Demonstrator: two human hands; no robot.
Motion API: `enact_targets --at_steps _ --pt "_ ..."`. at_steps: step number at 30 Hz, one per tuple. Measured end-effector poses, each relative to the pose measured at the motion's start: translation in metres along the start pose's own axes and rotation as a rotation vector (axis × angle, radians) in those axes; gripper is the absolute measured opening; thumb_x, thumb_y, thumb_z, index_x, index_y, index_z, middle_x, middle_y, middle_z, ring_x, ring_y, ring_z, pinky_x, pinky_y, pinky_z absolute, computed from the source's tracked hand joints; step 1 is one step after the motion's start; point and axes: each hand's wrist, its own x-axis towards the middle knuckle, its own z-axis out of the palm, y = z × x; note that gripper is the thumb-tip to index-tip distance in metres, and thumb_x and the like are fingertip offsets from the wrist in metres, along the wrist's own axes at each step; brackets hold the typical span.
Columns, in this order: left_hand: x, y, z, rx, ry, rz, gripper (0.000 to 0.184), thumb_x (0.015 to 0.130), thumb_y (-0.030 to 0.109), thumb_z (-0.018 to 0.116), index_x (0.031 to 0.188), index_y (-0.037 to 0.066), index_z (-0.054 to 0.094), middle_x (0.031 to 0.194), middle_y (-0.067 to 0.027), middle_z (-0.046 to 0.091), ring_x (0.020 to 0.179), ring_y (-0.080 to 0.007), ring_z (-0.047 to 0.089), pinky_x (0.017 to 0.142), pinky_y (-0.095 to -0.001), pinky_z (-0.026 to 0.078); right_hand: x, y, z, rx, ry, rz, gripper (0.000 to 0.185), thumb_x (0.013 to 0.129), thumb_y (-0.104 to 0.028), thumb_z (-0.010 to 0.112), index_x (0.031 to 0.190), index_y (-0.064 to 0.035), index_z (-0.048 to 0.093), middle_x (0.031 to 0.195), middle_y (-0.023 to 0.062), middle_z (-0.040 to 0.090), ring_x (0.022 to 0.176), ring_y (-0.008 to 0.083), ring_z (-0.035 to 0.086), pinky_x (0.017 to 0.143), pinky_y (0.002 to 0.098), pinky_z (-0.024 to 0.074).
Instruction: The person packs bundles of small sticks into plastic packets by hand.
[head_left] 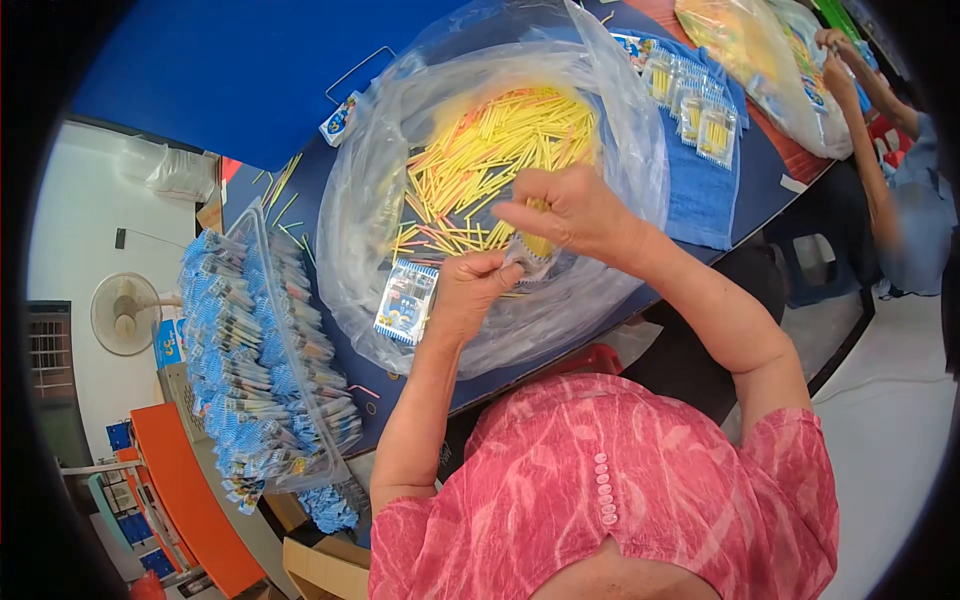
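Note:
My left hand (474,290) pinches the lower edge of a small clear packet (528,260) over the near side of a big plastic bag (355,235). My right hand (575,212) is closed at the packet's top, around short yellow sticks (537,212) that partly show between the fingers. Beyond both hands, a loose pile of yellow and pink sticks (500,140) lies in the bag. A blue and white printed packet (406,302) is just left of my left hand, partly covered by it.
Filled packets (715,130) lie on a blue towel (690,205) at the right. Many blue packets (235,350) crowd a clear container (290,370) at the left. Another packet (341,118) rests by a wire handle. At the upper right, another person's hands (835,55) are beside a second bag (760,70).

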Motion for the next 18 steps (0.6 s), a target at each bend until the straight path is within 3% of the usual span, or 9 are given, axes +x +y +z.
enact_targets --at_steps 5,9,12,16,18 --pt "0.001 -0.004 0.012 -0.175 0.078 -0.015 0.015 0.089 0.012 0.063 0.093 -0.001 0.071 0.083 0.0017 0.066 0.076 -0.0042 0.056 0.067 -0.0205 0.045 0.0 -0.011 -0.008 0.109 -0.153 0.037 0.024 0.076 -0.024 0.075 0.079 -0.0033 0.063 0.058 0.003 0.05 0.052 0.0124 0.045 0.049 0.0277 0.0363" --pt "0.006 -0.015 0.013 -0.306 0.165 -0.01 0.02 0.092 0.017 0.061 0.095 -0.001 0.07 0.085 0.001 0.066 0.075 -0.0045 0.056 0.066 -0.0211 0.046 0.008 -0.015 -0.022 -0.056 -0.186 0.104 0.026 0.074 -0.022 0.077 0.085 -0.0022 0.064 0.064 0.0055 0.057 0.056 0.0123 0.052 0.053 0.0273 0.0422" --pt "0.01 -0.005 0.02 -0.296 0.18 0.014 0.022 0.093 0.018 0.06 0.098 -0.001 0.069 0.088 -0.0006 0.067 0.076 -0.006 0.059 0.067 -0.022 0.048 -0.001 0.0 -0.011 0.021 -0.064 -0.162 0.024 0.075 -0.016 0.075 0.09 -0.0001 0.065 0.068 0.0083 0.061 0.062 0.0123 0.059 0.059 0.0258 0.0472" --pt "0.014 0.008 0.037 -0.363 0.199 0.144 0.025 0.094 0.019 0.058 0.105 -0.002 0.066 0.094 -0.0049 0.069 0.083 -0.01 0.064 0.069 -0.0225 0.049 0.011 -0.018 -0.069 0.108 -0.039 0.003 0.018 0.077 -0.009 0.073 0.091 0.0003 0.066 0.074 0.0072 0.065 0.07 0.0121 0.064 0.064 0.0251 0.0496" --pt "0.016 0.01 0.03 -0.313 0.196 0.143 0.025 0.095 0.018 0.057 0.107 -0.003 0.065 0.096 -0.0063 0.069 0.083 -0.0117 0.065 0.069 -0.0245 0.05 0.012 0.001 -0.117 0.283 0.194 0.194 0.013 0.078 -0.006 0.071 0.09 -0.0012 0.068 0.079 0.004 0.068 0.073 0.012 0.064 0.064 0.025 0.0493"
